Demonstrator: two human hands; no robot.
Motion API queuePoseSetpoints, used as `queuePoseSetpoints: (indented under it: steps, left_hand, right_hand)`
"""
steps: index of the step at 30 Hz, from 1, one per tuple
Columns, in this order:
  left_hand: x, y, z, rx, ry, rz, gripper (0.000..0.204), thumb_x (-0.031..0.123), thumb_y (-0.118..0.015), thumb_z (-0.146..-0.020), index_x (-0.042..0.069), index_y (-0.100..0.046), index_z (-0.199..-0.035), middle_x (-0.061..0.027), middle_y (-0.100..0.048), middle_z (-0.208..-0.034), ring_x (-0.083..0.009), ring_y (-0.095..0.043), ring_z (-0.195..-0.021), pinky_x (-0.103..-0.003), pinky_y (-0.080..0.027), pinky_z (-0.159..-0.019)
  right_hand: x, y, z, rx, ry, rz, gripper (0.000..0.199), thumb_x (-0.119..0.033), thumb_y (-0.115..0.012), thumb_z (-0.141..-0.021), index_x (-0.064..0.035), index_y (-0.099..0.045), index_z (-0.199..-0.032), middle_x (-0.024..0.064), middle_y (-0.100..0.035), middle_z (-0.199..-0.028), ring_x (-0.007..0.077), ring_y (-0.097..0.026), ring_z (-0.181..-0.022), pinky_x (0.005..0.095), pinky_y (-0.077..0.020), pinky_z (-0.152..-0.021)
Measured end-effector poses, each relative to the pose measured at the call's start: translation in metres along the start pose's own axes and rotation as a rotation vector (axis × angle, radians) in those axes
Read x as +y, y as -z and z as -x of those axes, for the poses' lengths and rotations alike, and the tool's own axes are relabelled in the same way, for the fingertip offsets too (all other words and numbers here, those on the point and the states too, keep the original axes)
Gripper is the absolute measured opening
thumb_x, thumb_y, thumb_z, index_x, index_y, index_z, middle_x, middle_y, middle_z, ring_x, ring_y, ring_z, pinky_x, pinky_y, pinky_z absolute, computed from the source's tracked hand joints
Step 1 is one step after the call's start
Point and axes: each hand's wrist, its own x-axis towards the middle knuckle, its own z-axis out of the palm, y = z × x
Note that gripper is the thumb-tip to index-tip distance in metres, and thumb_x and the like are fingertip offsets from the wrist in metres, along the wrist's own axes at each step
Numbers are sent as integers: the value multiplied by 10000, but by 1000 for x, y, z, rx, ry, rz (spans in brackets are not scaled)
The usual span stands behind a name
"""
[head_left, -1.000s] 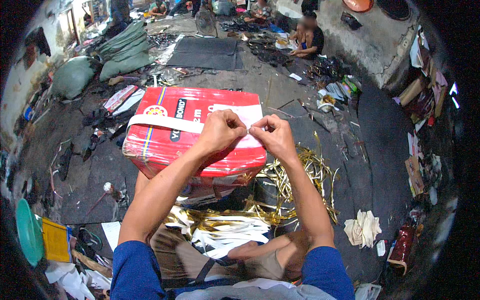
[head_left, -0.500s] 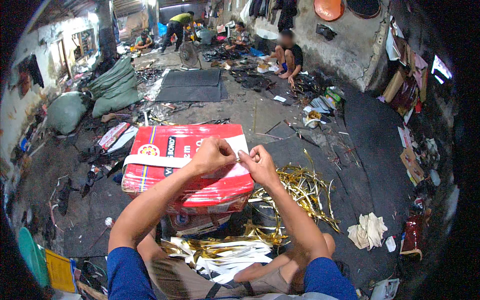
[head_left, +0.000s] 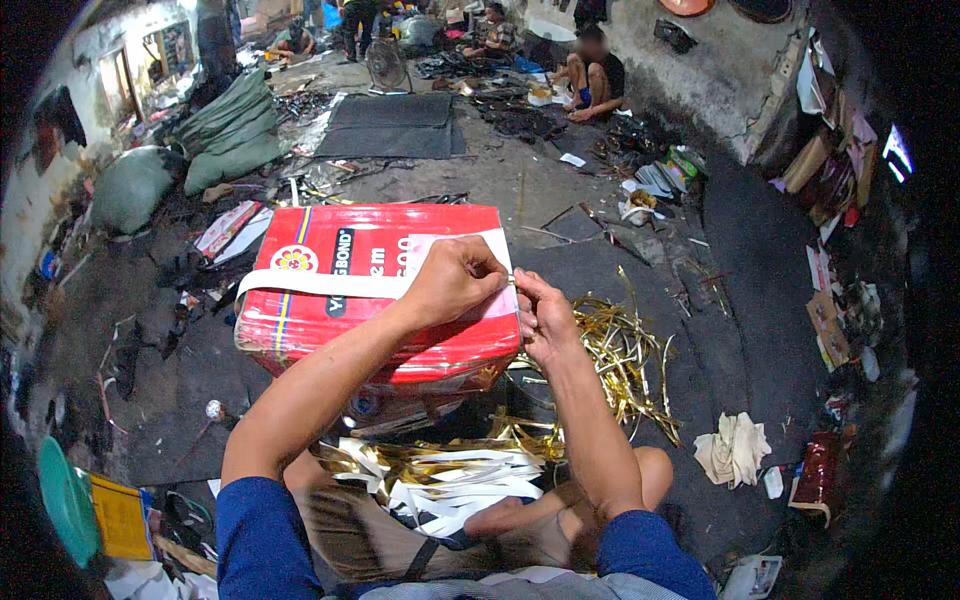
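Note:
A red cardboard box (head_left: 400, 345) wrapped in clear tape stands in front of me. Across its top lies a long flat white strip (head_left: 330, 284), running from the left edge in under my left hand (head_left: 452, 283). That hand's thumb and forefinger are pinched on the strip near the box's right edge. My right hand (head_left: 546, 315) meets it there, thumb and forefinger pinched at the strip's end and the other fingers curled. A tiny yellowish bit shows between the fingertips; its detail is too small to make out.
Loose gold strips (head_left: 625, 365) are heaped right of the box, and white and gold strips (head_left: 440, 485) lie by my legs. A crumpled cream cloth (head_left: 733, 450) is on the floor at right. Farther off are a dark mat (head_left: 390, 125), a fan (head_left: 387, 66) and a seated person (head_left: 595, 75).
Both hands have shifted a little right, to the box's right edge, still close together. My right hand has turned, with its lower fingers more visible. The view has tilted downward.

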Motion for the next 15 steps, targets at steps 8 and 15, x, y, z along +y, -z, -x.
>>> queuePoseSetpoints:
  steps: [8,15]
  left_hand:
    - [-2,3,1,25,44,-4,85,68,-737,-813,-16,-729,-802,-105,-707,-771,-156,-675,-682,-302,-536,-630]
    - [-3,-8,0,42,41,29,85,44,-731,-809,-35,-708,-790,-88,-679,-750,-123,-648,-694,-281,-533,-644]
  right_hand:
    - [-13,-21,8,85,-5,82,413,-565,-637,-958,-163,-575,-891,-28,-529,-630,93,-478,-505,267,-412,-445]
    - [-28,-23,-55,469,755,1632,465,-410,-591,-970,43,-667,-891,271,-702,-899,420,-705,-851,484,-547,-788]
